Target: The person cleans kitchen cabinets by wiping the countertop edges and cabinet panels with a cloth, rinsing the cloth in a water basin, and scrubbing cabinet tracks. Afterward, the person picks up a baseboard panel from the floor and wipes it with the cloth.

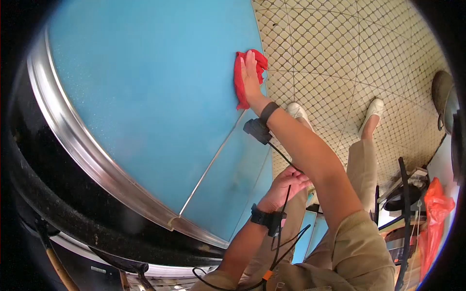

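My right hand [250, 77] lies with fingers stretched out on a crumpled red cloth [240, 87], pressing it against the blue panel [160, 82] near its edge. On that wrist is a black band [269, 112] with a small black device [257, 131], from which a black cable [280, 154] runs down. My left hand [287, 186] is closed beside the right forearm, its fingers curled where the cable passes. Part of its fingertips is hidden, so what they hold cannot be made out. A black strap and device [267, 219] sit on the left wrist.
A shiny metal rim [73, 131] and a black curved edge [58, 165] border the blue panel at left. Patterned floor tiles [330, 48] lie at right under white shoes. A red plastic bag [437, 208] hangs at lower right; a metal pan [442, 94] stands above it.
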`<state>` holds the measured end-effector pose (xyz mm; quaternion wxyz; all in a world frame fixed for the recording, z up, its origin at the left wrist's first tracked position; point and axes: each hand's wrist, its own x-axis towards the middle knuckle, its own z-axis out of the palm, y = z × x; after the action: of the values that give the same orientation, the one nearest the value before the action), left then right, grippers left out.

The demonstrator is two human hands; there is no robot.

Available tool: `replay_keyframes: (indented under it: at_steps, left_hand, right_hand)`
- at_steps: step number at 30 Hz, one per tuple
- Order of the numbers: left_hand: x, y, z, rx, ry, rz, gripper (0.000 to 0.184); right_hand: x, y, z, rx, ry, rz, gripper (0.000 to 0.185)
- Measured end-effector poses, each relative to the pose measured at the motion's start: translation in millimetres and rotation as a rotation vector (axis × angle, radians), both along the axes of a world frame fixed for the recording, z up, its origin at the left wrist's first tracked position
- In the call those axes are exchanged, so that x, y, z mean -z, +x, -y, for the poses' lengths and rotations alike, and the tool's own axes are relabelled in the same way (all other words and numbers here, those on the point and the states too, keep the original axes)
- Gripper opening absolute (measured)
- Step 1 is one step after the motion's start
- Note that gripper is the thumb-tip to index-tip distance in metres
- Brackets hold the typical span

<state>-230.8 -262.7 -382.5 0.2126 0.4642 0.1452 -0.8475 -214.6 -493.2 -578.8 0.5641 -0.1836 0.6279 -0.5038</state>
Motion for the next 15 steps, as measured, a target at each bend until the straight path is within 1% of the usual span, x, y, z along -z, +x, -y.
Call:
replay_keyframes:
  at_steps: [2,3,5,6,7,8,9,10,11,12,13,14,15]
  left_hand:
    - [-3.1,6.1,-13.6,-0.055,0.005,-0.103,0.029]
    - [-9.9,7.6,-15.4,-0.049,-0.003,-0.118,0.029]
    - [-26.2,10.5,-14.2,0.082,0.063,-0.007,0.03]
    - [-34.2,6.7,-3.1,0.082,0.056,-0.027,0.03]
    - [-46.3,0.9,12.6,0.098,0.111,0.016,0.028]
    - [-55.9,-2.2,25.0,0.116,0.165,0.064,0.027]
    - [-61.0,-1.1,30.7,0.095,0.135,0.126,0.021]
    - [-60.7,2.4,37.7,0.095,0.123,0.116,0.021]
    - [-58.3,6.8,43.4,0.053,-0.089,-0.087,0.02]
    - [-55.0,12.0,48.9,0.008,-0.299,-0.286,0.02]
    - [-60.4,13.7,59.6,0.086,-0.238,-0.191,0.017]
    - [-62.6,6.7,68.0,0.086,-0.239,-0.186,0.017]
    - [-62.2,-1.8,78.0,0.101,-0.176,-0.075,0.016]
  right_hand:
    - [-41.3,-7.1,-7.7,-0.008,0.031,0.028,0.072]
    - [-74.9,-14.7,-8.7,-0.017,0.051,0.048,0.071]
    - [-160.7,-20.1,-16.9,-0.067,-0.079,-0.092,0.07]
    - [-200.2,-26.5,-17.6,-0.101,-0.164,-0.137,0.071]
    - [-233.6,-36.1,-12.3,-0.137,-0.249,-0.18,0.072]
    - [-258.3,-48.7,-1.0,-0.124,-0.326,-0.168,0.073]
    - [-265.0,-55.4,16.0,-0.107,-0.38,-0.215,0.073]
    - [-261.8,-59.8,33.8,-0.09,-0.435,-0.26,0.072]
    - [-247.6,-62.7,51.7,-0.092,-0.444,-0.268,0.072]
    - [-224.1,-65.1,73.3,-0.053,-0.447,-0.331,0.07]
    - [-197.0,-65.0,93.7,-0.012,-0.445,-0.386,0.068]
    - [-159.2,-63.9,109.3,0.116,-0.393,-0.345,0.06]
    - [-126.4,-71.3,122.6,0.148,-0.28,-0.175,0.053]
